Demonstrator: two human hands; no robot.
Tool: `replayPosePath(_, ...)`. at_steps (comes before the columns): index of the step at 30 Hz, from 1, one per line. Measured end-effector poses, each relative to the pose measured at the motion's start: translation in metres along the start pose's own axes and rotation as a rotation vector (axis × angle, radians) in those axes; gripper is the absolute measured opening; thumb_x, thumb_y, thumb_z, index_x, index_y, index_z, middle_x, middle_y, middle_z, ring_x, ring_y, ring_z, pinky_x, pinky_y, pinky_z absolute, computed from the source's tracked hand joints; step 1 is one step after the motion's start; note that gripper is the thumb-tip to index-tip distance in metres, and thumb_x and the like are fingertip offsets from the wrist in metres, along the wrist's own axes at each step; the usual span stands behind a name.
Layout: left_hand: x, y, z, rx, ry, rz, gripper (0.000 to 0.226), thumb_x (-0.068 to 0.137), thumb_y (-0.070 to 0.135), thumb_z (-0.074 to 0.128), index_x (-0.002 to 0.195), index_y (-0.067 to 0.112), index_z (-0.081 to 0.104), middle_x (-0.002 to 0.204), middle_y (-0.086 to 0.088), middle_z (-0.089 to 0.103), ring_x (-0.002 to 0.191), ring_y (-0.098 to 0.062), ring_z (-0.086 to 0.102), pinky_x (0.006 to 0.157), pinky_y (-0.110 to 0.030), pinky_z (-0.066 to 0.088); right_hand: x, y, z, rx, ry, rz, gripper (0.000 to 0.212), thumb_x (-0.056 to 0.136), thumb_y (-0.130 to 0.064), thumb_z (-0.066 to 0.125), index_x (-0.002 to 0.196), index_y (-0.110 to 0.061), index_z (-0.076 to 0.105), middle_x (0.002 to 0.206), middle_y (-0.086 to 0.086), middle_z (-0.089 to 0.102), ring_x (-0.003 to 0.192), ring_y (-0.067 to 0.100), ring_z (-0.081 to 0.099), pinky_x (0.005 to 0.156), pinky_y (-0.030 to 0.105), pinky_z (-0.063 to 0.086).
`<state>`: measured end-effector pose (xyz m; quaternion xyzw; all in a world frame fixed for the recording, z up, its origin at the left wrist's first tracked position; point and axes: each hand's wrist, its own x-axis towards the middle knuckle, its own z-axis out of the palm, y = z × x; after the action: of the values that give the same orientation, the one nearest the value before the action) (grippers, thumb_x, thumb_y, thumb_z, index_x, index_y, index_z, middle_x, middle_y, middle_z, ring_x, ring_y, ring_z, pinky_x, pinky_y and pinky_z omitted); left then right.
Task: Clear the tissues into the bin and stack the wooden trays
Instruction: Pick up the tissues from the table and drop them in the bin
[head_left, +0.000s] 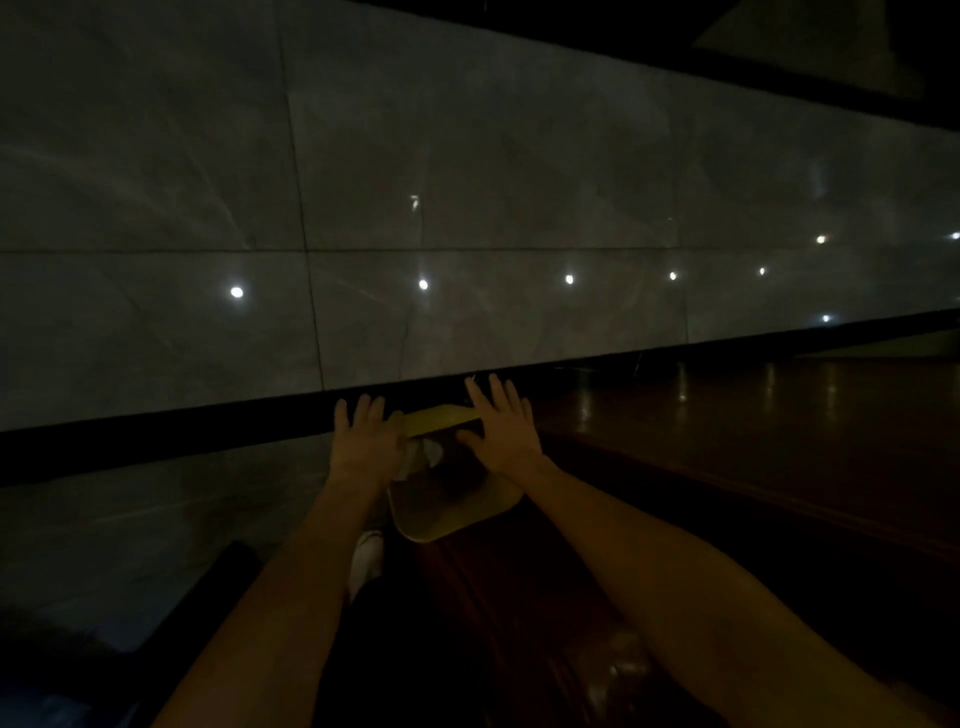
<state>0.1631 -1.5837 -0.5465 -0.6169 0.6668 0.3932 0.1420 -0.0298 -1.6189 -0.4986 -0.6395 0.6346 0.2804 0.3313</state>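
Note:
A pale wooden tray (452, 514) is held between my two hands over the left edge of the dark red-brown table (727, 467). Its far rim is raised toward the camera, so it looks tilted. A crumpled white tissue (423, 454) lies in the tray next to my left palm. My left hand (363, 441) presses on the tray's left side with its fingers stretched forward. The tray's right side is gripped by my right hand (501, 426), fingers spread and thumb on the tray. The scene is very dark.
Glossy grey floor tiles (467, 208) with light reflections lie ahead, crossed by a black strip (156, 441). My white shoe (366, 561) shows under the tray. A dark, blurry object (208, 587) stands at the lower left; I cannot tell what it is.

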Motion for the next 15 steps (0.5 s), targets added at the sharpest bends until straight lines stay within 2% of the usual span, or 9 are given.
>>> replayPosePath(2, -0.019, -0.01, -0.037, 0.065, 0.077, -0.035, 0.056, 0.097, 0.046, 0.033, 0.148, 0.023, 0.028, 0.162, -0.009, 0.016, 0.151, -0.027, 0.006, 0.118, -0.06, -0.003, -0.015, -0.016, -0.03, -0.017, 0.071, -0.036, 0.082, 0.096, -0.053, 0.049, 0.158, -0.03, 0.0, 0.166, 0.012, -0.006, 0.153, 0.036, -0.007, 0.124, 0.056, 0.001)
replayPosePath(4, -0.041, -0.019, -0.076, 0.145, 0.139, -0.064, 0.062, 0.095, 0.053, 0.033, 0.15, 0.025, 0.023, 0.162, -0.01, 0.016, 0.151, -0.03, 0.004, 0.116, -0.065, -0.004, -0.033, -0.033, -0.059, -0.002, 0.143, -0.061, 0.084, 0.094, -0.057, 0.049, 0.158, -0.03, 0.0, 0.166, 0.014, -0.004, 0.153, 0.037, -0.005, 0.124, 0.056, 0.001)
replayPosePath(9, -0.115, -0.028, -0.166, 0.25, 0.211, -0.151, 0.065, 0.092, 0.057, 0.031, 0.149, 0.026, 0.024, 0.161, -0.008, 0.015, 0.15, -0.032, 0.002, 0.113, -0.068, -0.006, -0.102, -0.066, -0.123, 0.021, 0.227, -0.104, 0.089, 0.092, -0.058, 0.05, 0.157, -0.032, -0.006, 0.166, 0.014, -0.01, 0.152, 0.037, -0.013, 0.123, 0.057, -0.004)
replayPosePath(13, -0.172, -0.016, -0.218, 0.275, 0.284, -0.184, 0.068, 0.09, 0.061, 0.034, 0.149, 0.028, 0.026, 0.162, -0.008, 0.017, 0.151, -0.029, 0.003, 0.111, -0.066, -0.013, -0.161, -0.082, -0.162, 0.03, 0.322, -0.104, 0.095, 0.089, -0.06, 0.054, 0.157, -0.033, -0.006, 0.165, 0.013, -0.014, 0.152, 0.037, -0.013, 0.123, 0.058, -0.002)
replayPosePath(15, -0.201, -0.006, -0.243, 0.288, 0.327, -0.191, 0.069, 0.09, 0.062, 0.034, 0.149, 0.029, 0.025, 0.162, -0.007, 0.017, 0.151, -0.029, 0.003, 0.112, -0.067, -0.011, -0.193, -0.09, -0.184, 0.007, 0.381, -0.124, 0.096, 0.088, -0.061, 0.055, 0.156, -0.034, -0.007, 0.165, 0.014, -0.016, 0.152, 0.037, -0.015, 0.122, 0.058, -0.002)
